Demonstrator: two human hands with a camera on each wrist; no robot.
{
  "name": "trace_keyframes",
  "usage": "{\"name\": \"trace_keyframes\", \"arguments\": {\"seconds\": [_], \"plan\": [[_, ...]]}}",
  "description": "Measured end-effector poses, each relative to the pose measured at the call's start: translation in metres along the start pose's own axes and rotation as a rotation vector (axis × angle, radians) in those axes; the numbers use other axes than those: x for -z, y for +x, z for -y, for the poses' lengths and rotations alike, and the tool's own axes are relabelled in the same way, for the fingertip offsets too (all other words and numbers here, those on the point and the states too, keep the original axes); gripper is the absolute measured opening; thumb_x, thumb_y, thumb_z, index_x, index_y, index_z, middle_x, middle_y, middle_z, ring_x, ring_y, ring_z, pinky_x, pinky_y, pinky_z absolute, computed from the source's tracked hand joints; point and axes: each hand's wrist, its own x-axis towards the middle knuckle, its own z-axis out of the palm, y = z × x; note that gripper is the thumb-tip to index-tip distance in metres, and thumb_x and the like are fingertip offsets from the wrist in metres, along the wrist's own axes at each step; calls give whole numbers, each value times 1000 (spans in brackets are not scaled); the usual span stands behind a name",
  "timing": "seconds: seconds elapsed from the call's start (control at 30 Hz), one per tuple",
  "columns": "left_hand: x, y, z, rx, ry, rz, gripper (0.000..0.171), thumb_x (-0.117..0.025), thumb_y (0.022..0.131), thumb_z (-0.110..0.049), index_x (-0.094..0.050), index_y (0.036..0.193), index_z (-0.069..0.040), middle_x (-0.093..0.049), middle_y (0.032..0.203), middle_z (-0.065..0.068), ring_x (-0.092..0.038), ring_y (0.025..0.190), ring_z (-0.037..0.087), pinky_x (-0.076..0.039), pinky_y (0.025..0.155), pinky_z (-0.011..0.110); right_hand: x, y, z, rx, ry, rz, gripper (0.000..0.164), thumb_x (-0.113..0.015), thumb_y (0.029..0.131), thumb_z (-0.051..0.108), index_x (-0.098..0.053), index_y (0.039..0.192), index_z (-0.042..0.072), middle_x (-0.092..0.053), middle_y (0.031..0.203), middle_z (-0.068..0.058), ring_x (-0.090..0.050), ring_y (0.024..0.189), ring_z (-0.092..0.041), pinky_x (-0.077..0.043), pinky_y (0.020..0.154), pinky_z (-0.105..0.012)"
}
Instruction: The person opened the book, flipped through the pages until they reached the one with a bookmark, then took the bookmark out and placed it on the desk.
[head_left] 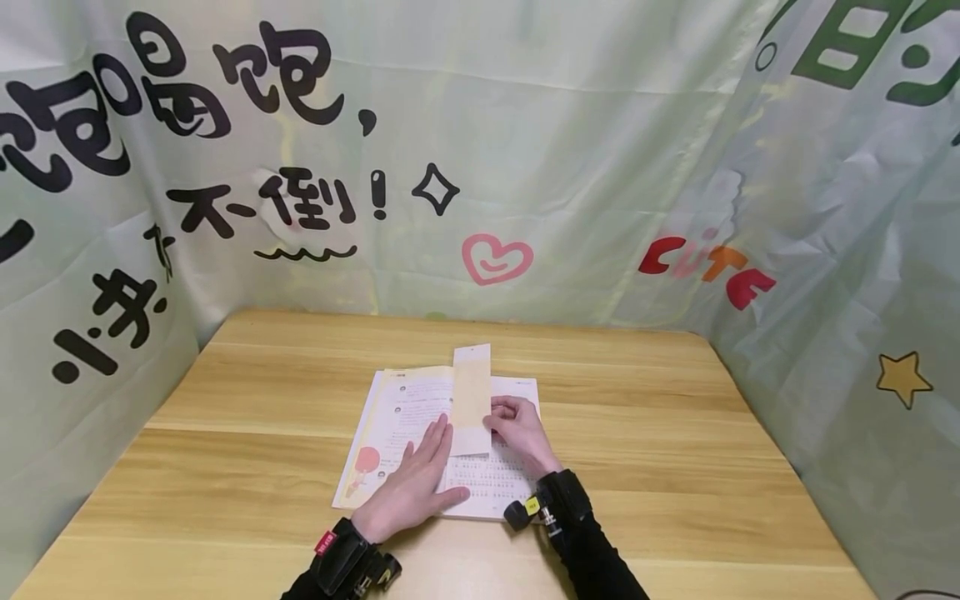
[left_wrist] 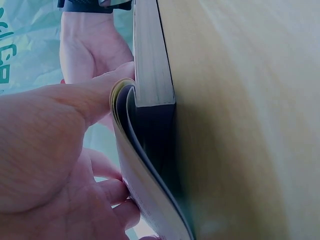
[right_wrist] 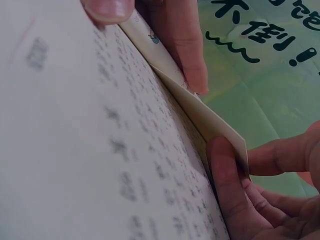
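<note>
An open book (head_left: pixel 420 400) lies on the wooden table, its left page curving up at the fold in the left wrist view. My left hand (head_left: pixel 412 487) rests on that page with fingers stretched toward the fold and its thumb across the book's lower part. A pale bookmark (head_left: pixel 472 396), long with a cream middle and white ends, lies along the fold and reaches past the book's top edge. My right hand (head_left: pixel 521 429) pinches its right edge between thumb and fingers. The right wrist view shows the bookmark's (right_wrist: pixel 200 112) edge tilted up from the printed right page (right_wrist: pixel 125 135).
The wooden table (head_left: pixel 637 450) extends around the book on every side. A pale printed curtain (head_left: pixel 585 167) hangs behind it and at both sides. A dark cable (head_left: pixel 926 593) shows at the lower right corner.
</note>
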Motion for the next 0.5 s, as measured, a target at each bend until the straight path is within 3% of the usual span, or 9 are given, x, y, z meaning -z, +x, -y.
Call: {"name": "trace_keyframes", "arguments": {"seconds": [0.5], "plan": [[-1, -1, 0, -4, -10, 4, 90, -65, 96, -39, -17, 157, 6, -6, 169, 23, -10, 157, 39, -12, 124, 69, 5, -2, -1, -9, 1, -23, 37, -63, 82, -3, -62, 118, -10, -58, 80, 2, -55, 71, -7, -52, 60, -17]]}}
